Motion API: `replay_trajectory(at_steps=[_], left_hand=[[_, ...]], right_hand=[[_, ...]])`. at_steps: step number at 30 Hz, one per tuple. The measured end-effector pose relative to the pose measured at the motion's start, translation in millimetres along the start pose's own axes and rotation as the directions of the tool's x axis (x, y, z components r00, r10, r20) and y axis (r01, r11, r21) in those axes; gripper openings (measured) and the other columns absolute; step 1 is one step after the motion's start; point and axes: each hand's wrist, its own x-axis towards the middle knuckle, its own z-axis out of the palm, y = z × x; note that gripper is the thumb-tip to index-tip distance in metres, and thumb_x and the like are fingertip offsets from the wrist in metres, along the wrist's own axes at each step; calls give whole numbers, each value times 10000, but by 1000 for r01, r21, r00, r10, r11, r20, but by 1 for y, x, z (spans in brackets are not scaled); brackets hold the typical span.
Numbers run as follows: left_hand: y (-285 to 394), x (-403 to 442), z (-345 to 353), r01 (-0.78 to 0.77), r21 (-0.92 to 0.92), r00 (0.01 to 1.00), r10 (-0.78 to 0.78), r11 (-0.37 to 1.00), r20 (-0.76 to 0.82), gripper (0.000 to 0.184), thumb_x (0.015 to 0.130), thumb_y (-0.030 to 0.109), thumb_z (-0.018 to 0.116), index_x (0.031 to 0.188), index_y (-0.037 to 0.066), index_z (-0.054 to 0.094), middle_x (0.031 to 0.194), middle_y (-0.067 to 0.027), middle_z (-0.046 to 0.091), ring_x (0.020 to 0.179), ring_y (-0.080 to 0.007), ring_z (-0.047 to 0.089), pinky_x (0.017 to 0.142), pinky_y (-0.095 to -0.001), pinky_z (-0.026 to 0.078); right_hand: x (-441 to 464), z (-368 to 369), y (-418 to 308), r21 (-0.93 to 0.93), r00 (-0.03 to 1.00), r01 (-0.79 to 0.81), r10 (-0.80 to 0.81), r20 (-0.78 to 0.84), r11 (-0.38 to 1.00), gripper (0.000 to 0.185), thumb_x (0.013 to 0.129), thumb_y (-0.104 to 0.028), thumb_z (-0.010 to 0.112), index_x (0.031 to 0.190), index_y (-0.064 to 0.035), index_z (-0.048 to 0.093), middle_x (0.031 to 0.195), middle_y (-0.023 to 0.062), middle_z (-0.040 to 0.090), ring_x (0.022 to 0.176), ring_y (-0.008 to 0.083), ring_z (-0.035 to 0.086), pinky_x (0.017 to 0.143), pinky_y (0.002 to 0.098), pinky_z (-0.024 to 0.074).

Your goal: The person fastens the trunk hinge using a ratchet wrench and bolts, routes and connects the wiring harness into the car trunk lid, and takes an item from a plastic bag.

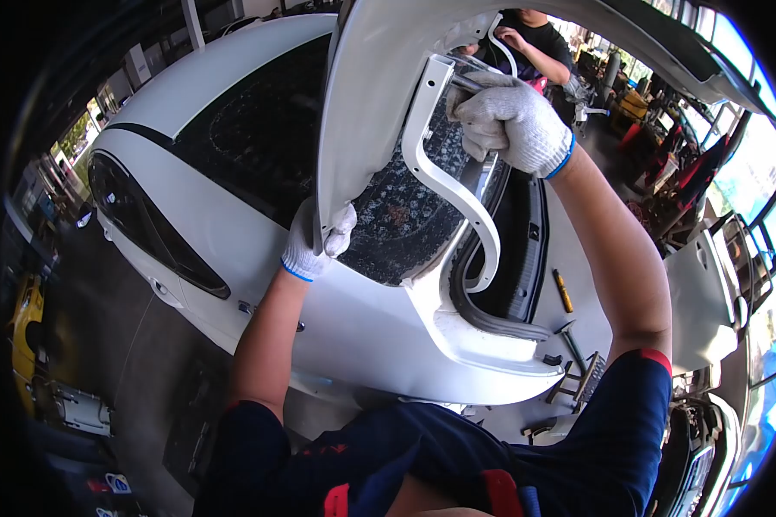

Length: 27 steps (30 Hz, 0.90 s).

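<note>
A white trunk lid (353,112) stands raised over the rear of a white car. My left hand (321,237), in a white knit glove, is closed around the lid's lower edge. A curved white hinge arm (444,185) runs from the lid down into the trunk opening. Beside the hinge's upper end, my gloved right hand (517,121) is closed on a short dark metal tool (468,83). Most of that tool is hidden in the fingers, so its exact kind does not show. Bolt holes are visible in the hinge's upper plate.
Behind the lid is a speckled rear window (405,220). A black rubber seal (491,319) edges the trunk opening. On the floor lie a yellow-handled tool (563,291) and a hammer (571,343). Another person (539,52) stands across the car, with car parts at right.
</note>
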Motion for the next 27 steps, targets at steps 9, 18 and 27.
replay_trajectory(at_steps=[9,18,27], left_hand=[[1,2,2,-1,23,1000,1,1000,-21,369,1072,302,460,1013,-31,607,742,-175,595,378,-161,463,328,-247,394],[-1,4,-16,20,94,999,-23,995,26,532,1075,507,436,1146,1,586,764,-156,546,383,-160,418,355,-264,360],[2,1,4,22,67,998,-18,998,-60,388,1059,341,491,942,-8,614,723,-140,595,373,-159,438,337,-266,373]], right_hand=[[-2,1,-3,94,996,-31,24,83,995,204,855,-114,729,1031,-15,754,756,19,661,689,129,647,668,301,543],[-8,12,-4,-687,695,455,-708,-124,567,303,847,-242,859,982,-19,704,838,151,707,748,314,708,703,385,578],[-5,16,4,-282,918,283,-344,-196,917,333,953,-317,800,998,-5,693,795,24,650,697,106,626,650,307,549]])
